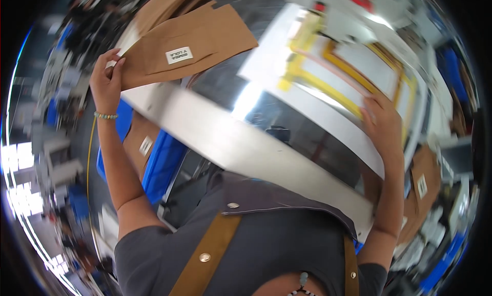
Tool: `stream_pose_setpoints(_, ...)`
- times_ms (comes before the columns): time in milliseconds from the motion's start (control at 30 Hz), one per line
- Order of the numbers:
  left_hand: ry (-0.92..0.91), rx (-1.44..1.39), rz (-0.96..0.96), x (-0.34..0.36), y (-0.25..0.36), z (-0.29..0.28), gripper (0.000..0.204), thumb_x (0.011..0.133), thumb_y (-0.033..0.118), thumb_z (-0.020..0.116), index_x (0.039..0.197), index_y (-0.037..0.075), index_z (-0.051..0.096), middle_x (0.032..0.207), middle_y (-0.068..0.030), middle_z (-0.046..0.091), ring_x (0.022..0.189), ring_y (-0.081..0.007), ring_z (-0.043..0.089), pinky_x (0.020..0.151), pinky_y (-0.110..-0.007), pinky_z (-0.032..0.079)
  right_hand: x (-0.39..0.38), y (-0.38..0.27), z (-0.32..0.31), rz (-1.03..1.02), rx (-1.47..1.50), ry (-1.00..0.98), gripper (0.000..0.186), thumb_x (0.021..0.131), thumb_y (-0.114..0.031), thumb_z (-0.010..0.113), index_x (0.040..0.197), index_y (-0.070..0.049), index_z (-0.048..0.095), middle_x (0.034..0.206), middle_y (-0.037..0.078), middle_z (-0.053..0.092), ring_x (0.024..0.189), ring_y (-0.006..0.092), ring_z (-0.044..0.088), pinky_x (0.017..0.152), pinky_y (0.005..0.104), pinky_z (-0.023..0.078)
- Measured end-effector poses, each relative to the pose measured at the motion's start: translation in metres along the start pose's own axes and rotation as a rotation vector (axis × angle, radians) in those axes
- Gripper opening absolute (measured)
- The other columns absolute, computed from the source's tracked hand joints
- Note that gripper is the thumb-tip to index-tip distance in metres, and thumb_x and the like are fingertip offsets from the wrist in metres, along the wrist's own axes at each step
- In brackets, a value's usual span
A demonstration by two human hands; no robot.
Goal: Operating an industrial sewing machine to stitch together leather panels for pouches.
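Note:
At the upper left, my left hand [108, 75] pinches one end of a flat brown fabric piece [220, 32] between thumb and fingers. The piece carries a white label [179, 55] with dark print and hangs over the table's edge. My right hand [382, 124] is at the near side of a clear template [330, 95] edged with yellow tape, its fingers bent onto the border. This template lies on a white sheet under the sewing machine's pale head [353, 16]. Motion blurs the template and the right fingertips somewhat.
More brown material [164, 8] is piled behind the held piece. Below my left arm stands a blue bin [163, 165] with a labelled brown piece [141, 145] in it. Other brown pieces [424, 173] lie beyond my right arm. A pale table edge [205, 114] crosses before me.

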State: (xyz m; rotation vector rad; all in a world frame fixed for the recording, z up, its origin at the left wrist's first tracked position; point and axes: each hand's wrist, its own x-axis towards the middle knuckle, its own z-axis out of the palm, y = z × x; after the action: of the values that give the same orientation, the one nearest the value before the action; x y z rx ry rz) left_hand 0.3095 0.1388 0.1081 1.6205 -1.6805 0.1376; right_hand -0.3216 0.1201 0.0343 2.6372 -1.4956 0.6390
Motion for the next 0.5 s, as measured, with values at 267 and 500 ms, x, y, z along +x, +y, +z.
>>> stream_pose_setpoints(267, 0.067, 0.359, -0.518, -0.244, -0.108, -0.116, 0.019, 0.095, -0.001, 0.072, 0.113, 0.006, 0.074, 0.092, -0.0042, 0.069, 0.074, -0.0095, 0.063, 0.068, -0.026, 0.051, 0.001, -0.015, 0.002, 0.004, -0.063, -0.049, 0.016, 0.096, -0.007, 0.072, 0.110, 0.001, 0.073, 0.107, 0.013, 0.066, 0.102, 0.0335, 0.068, 0.088, 0.0422, 0.055)
stream_pose_setpoints(500, 0.166, 0.455, -0.733, -0.391, -0.191, -0.129, 0.017, 0.089, 0.002, 0.075, 0.105, 0.006, 0.076, 0.087, -0.0043, 0.072, 0.071, -0.0143, 0.064, 0.068, -0.031, 0.053, 0.002, -0.010, 0.009, 0.009, -0.056, -0.022, 0.010, 0.098, -0.006, 0.070, 0.104, 0.002, 0.071, 0.105, 0.013, 0.067, 0.097, 0.0326, 0.069, 0.085, 0.0413, 0.056)
